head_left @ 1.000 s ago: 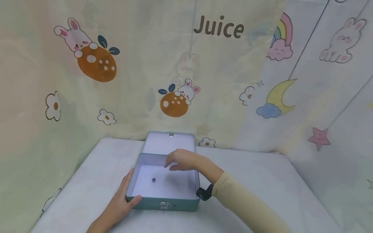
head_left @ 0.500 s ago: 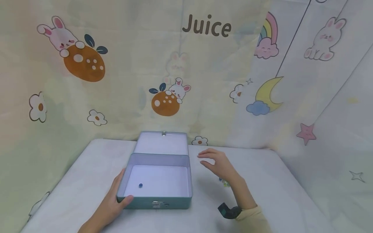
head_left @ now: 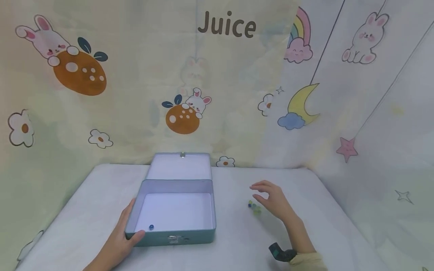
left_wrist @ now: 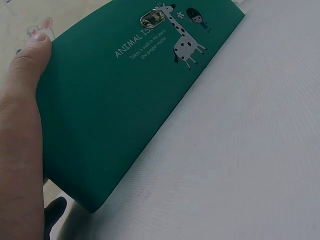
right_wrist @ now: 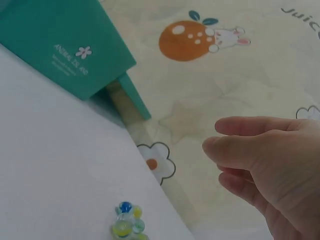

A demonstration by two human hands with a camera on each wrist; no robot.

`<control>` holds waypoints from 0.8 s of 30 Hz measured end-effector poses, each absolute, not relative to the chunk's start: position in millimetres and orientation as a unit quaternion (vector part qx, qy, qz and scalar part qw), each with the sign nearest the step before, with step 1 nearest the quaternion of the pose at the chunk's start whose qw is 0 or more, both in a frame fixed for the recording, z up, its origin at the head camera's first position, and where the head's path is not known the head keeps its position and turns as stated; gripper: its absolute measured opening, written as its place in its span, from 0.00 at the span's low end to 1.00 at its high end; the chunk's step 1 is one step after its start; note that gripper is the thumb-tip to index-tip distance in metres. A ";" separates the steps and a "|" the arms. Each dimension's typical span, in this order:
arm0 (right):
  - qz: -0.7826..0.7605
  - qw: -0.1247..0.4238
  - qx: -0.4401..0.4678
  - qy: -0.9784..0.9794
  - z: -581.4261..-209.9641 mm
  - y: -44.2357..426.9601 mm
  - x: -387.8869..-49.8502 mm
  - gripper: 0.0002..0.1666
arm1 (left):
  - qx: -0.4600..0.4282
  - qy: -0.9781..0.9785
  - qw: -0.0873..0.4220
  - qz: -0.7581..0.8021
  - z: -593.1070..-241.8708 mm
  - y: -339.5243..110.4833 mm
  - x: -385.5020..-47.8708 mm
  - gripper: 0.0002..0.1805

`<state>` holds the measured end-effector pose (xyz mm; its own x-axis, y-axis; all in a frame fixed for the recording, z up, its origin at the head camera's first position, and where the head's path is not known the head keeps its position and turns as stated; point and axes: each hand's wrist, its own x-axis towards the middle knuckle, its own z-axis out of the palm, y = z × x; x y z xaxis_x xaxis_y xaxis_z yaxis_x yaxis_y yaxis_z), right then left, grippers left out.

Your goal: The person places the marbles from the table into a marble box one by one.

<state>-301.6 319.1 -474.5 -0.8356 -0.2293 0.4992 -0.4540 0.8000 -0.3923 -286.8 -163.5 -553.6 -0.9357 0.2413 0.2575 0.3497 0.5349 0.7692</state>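
A green tin box [head_left: 200,237] with a white inside stands on the table, its hinged lid [head_left: 179,167] tipped back. One dark blue marble [head_left: 151,227] lies inside, near the front left. My left hand [head_left: 116,241] grips the box's front left corner, thumb at the front rim and fingers along the left side. Over the table to the right, my right hand [head_left: 276,201] is held with thumb and fingers apart and nothing between them. Just below and left of its fingertips lies a small cluster of green, yellow and blue glass marbles [head_left: 256,211], also visible in the right wrist view.
A white cloth covers the table [head_left: 237,248]. Behind it hangs a printed curtain [head_left: 142,67] with rabbits, flowers and the word Juice. A black wrist device [head_left: 282,253] is strapped on the right forearm. A metal latch [head_left: 173,239] sits on the box's front.
My right hand has moved from over the box rightward and down to the marble cluster. The blue marble has rolled toward the box's front left. The left hand keeps its hold; the head view has shifted.
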 end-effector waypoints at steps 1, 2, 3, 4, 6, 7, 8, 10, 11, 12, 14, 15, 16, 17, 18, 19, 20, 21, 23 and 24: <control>0.254 0.217 0.185 -0.924 -476.6 321.1 -302.2 0.18 | -0.169 -0.874 0.060 -0.452 -552.5 -164.1 -286.3 0.51; 0.253 0.215 0.186 -0.925 -478.5 322.9 -303.0 0.18 | -0.169 -0.873 0.059 -0.453 -551.7 -164.6 -285.9 0.51; 0.255 0.209 0.183 -0.926 -480.1 324.3 -303.7 0.18 | -0.170 -0.872 0.058 -0.455 -551.4 -164.9 -285.5 0.51; 0.256 0.203 0.180 -0.928 -481.7 325.7 -304.3 0.18 | -0.171 -0.872 0.057 -0.456 -551.2 -165.1 -285.4 0.51; 0.266 0.180 0.161 -0.933 -485.2 328.5 -304.0 0.17 | -0.173 -0.871 0.055 -0.457 -550.7 -164.8 -284.9 0.51; 0.273 0.166 0.149 -0.936 -487.5 330.0 -303.8 0.17 | -0.173 -0.871 0.054 -0.457 -550.7 -164.6 -284.8 0.50; 0.281 0.153 0.138 -0.937 -490.2 331.3 -303.3 0.17 | -0.175 -0.870 0.055 -0.458 -550.9 -164.5 -284.8 0.50; 0.297 0.124 0.106 -0.941 -497.4 334.0 -302.3 0.16 | -0.179 -0.869 0.058 -0.457 -550.3 -164.4 -285.1 0.50; 0.303 0.111 0.088 -0.943 -500.2 334.8 -302.3 0.16 | -0.179 -0.869 0.059 -0.457 -550.2 -164.5 -284.8 0.50; 0.307 0.100 0.073 -0.944 -503.0 335.6 -302.5 0.17 | -0.179 -0.869 0.060 -0.458 -550.2 -164.5 -284.8 0.50; 0.314 0.084 0.045 -0.945 -508.0 337.0 -302.1 0.18 | -0.181 -0.869 0.062 -0.457 -550.0 -164.8 -284.9 0.50; 0.318 0.077 0.033 -0.944 -509.7 337.7 -301.7 0.18 | -0.181 -0.869 0.060 -0.458 -549.8 -164.8 -284.9 0.50; 0.321 0.071 0.021 -0.944 -510.6 338.1 -301.1 0.18 | -0.182 -0.868 0.058 -0.459 -549.9 -164.7 -285.1 0.50; 0.324 0.067 0.012 -0.943 -511.6 338.5 -300.8 0.18 | -0.182 -0.868 0.057 -0.459 -550.1 -164.6 -285.2 0.50; 0.327 0.065 0.005 -0.943 -512.5 339.2 -300.5 0.18 | -0.182 -0.867 0.055 -0.460 -550.2 -164.4 -285.2 0.50; 0.328 0.063 0.001 -0.943 -513.5 339.8 -300.2 0.18 | -0.183 -0.867 0.055 -0.460 -550.3 -164.3 -285.2 0.50; 0.330 0.062 0.000 -0.942 -514.3 340.2 -300.2 0.18 | -0.183 -0.867 0.056 -0.460 -550.3 -164.0 -285.1 0.50; 0.331 0.059 -0.004 -0.942 -515.2 340.3 -300.5 0.17 | -0.182 -0.868 0.055 -0.459 -550.4 -163.7 -284.8 0.50; 0.330 0.053 -0.006 -0.943 -518.0 341.1 -301.6 0.18 | -0.181 -0.868 0.056 -0.459 -549.8 -163.4 -284.1 0.49; 0.329 0.051 -0.006 -0.943 -519.4 341.4 -302.1 0.18 | -0.180 -0.868 0.056 -0.459 -549.5 -163.2 -283.7 0.49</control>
<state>-302.1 341.4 -519.4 -0.9947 0.0455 0.0921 -0.0216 0.7837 -0.6207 -283.7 -163.2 -549.5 -0.9291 0.2601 0.2628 0.3637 0.5147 0.7764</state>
